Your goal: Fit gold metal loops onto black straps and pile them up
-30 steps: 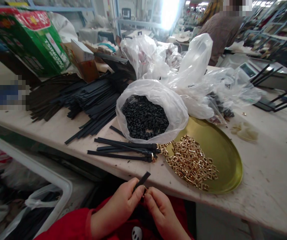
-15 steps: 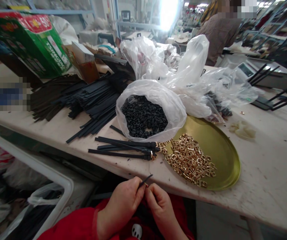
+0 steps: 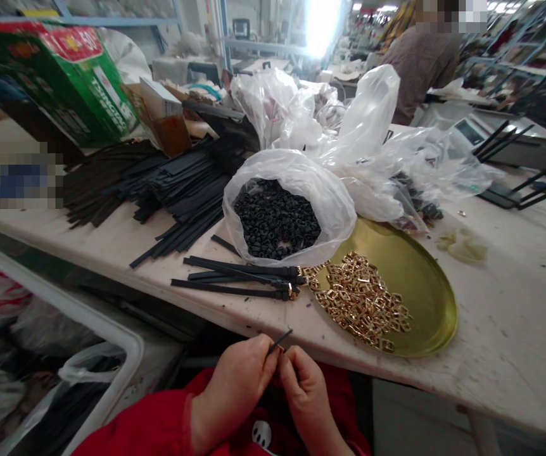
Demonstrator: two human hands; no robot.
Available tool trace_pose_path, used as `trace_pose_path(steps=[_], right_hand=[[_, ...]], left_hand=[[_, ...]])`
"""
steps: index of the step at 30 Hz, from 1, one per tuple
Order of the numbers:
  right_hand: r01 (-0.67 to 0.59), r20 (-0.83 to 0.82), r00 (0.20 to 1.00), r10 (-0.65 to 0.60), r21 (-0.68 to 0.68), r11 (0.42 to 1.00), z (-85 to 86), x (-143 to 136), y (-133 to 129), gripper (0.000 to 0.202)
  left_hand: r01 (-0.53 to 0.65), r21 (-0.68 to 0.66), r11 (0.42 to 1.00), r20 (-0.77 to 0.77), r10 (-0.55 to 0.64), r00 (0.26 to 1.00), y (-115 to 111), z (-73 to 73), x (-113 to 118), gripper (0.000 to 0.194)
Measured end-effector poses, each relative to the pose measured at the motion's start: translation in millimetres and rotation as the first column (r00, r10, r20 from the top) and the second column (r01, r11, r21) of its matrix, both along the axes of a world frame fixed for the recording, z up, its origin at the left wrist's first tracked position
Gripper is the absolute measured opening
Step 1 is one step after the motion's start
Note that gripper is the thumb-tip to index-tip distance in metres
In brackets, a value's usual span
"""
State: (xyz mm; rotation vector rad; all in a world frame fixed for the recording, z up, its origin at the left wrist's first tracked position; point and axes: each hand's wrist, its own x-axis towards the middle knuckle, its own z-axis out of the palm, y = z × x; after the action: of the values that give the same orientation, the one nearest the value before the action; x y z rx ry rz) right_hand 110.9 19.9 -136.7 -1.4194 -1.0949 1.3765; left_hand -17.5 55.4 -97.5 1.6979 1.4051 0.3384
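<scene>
My left hand is closed on a thin dark strap, whose tip sticks out between thumb and finger. Right beside it, my right hand is pinched at the fingertips; what it grips is too small and hidden to name. Both hands are held below the table's front edge. Several black straps with gold buckles lie on the table just beyond them. A gold tray holds a heap of gold buckles. Behind, an open white plastic bag contains many small black loops.
Long dark straps are piled at the left, near a green box. Clear plastic bags lie across the back of the table. At lower left stands a white bin. A person is in the background.
The view has shifted slightly. Both hands stay close together at nearly the same spot, with the strap tip still showing from my left hand.
</scene>
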Motion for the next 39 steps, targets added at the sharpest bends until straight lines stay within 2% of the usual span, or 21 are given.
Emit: trace_pose_path(steps=[1,3,6,8,9,11,13,14,16,19,21,24,26,30,33,35,37,39], right_hand=[[0.02,0.022,1.0,-0.02,-0.003,1.0,-0.7,-0.9,-0.4,0.039],[0.017,-0.003,1.0,-0.018,-0.034,0.999,0.2,-1.6,-0.7,0.04],[-0.06,-0.139,0.989,0.047,-0.088,0.994,4.1,-0.9,-0.8,0.039],[-0.106,-0.253,0.964,0.074,-0.115,0.988,4.4,-0.7,-1.4,0.038],[-0.112,-0.308,0.949,0.067,-0.132,0.985,3.3,-1.0,-1.9,0.038],[-0.085,-0.36,0.933,0.021,-0.165,0.983,-0.5,-1.9,-2.9,0.038],[-0.024,-0.307,0.951,-0.027,-0.162,0.986,-4.2,-2.7,-3.7,0.038],[-0.001,-0.267,0.963,-0.04,-0.152,0.988,-5.4,-2.9,-4.0,0.039],[0.009,-0.242,0.969,-0.043,-0.141,0.99,-6.3,-3.2,-4.7,0.038],[-0.043,-0.359,0.933,-0.022,-0.172,0.984,-6.6,-4.0,-6.6,0.037],[-0.04,-0.392,0.919,-0.033,-0.176,0.984,-8.4,-4.6,-7.5,0.036],[-0.017,-0.301,0.953,-0.018,-0.111,0.994,-12.9,-3.6,-7.0,0.033],[-0.056,-0.218,0.975,0.041,-0.063,0.996,-14.8,-1.5,-5.8,0.031],[-0.074,-0.105,0.992,0.07,-0.038,0.997,-14.2,1.6,-5.9,0.03],[-0.041,-0.035,0.999,0.041,-0.006,0.999,-12.0,0.8,-8.1,0.03],[-0.031,-0.04,0.999,0.03,-0.009,0.999,-10.2,0.3,-9.1,0.031],[-0.039,-0.122,0.992,0.031,-0.06,0.997,-8.8,0.2,-9.3,0.034],[-0.07,-0.245,0.969,0.036,-0.132,0.989,-8.5,0.3,-9.2,0.036]], left_hand=[[0.011,0.024,1.0,-0.035,-0.01,0.999,0.0,-0.7,0.2,0.025],[0.001,-0.013,1.0,0.013,-0.001,1.0,0.9,-1.4,0.7,0.024],[-0.006,-0.252,0.968,0.249,0.071,0.966,2.1,-1.7,1.6,0.026],[0.006,-0.341,0.94,0.329,0.113,0.937,1.4,-2.1,1.8,0.029],[-0.002,-0.318,0.948,0.308,0.106,0.945,0.7,-2.6,1.6,0.029],[-0.018,-0.167,0.986,0.173,0.047,0.984,-0.6,-4.1,0.9,0.027],[0.009,-0.038,0.999,0.024,-0.009,1.0,-0.8,-6.4,0.4,0.025],[0.016,-0.018,1.0,-0.002,-0.016,1.0,-0.5,-7.7,0.4,0.024],[0.005,-0.077,0.997,0.089,0.002,0.996,0.7,-10.2,1.1,0.024],[0.01,-0.302,0.953,0.324,0.092,0.942,1.9,-12.3,3.3,0.027],[0.009,-0.331,0.943,0.348,0.113,0.931,1.8,-11.9,4.1,0.027],[-0.014,-0.146,0.989,0.158,0.037,0.987,1.1,-9.8,3.2,0.023],[0.045,-0.051,0.998,-0.002,-0.045,0.999,0.2,-8.7,1.5,0.023],[0.23,0.047,0.972,-0.252,-0.211,0.944,-4.8,-10.2,-1.8,0.024],[0.308,0.082,0.948,-0.334,-0.265,0.905,-8.6,-12.5,-2.6,0.025],[0.252,0.057,0.966,-0.263,-0.229,0.937,-8.5,-13.2,-2.3,0.023],[0.154,-0.05,0.987,-0.06,-0.157,0.986,-6.7,-13.3,-1.6,0.023],[0.102,-0.19,0.977,0.175,-0.069,0.982,-5.1,-13.7,-0.7,0.026]])
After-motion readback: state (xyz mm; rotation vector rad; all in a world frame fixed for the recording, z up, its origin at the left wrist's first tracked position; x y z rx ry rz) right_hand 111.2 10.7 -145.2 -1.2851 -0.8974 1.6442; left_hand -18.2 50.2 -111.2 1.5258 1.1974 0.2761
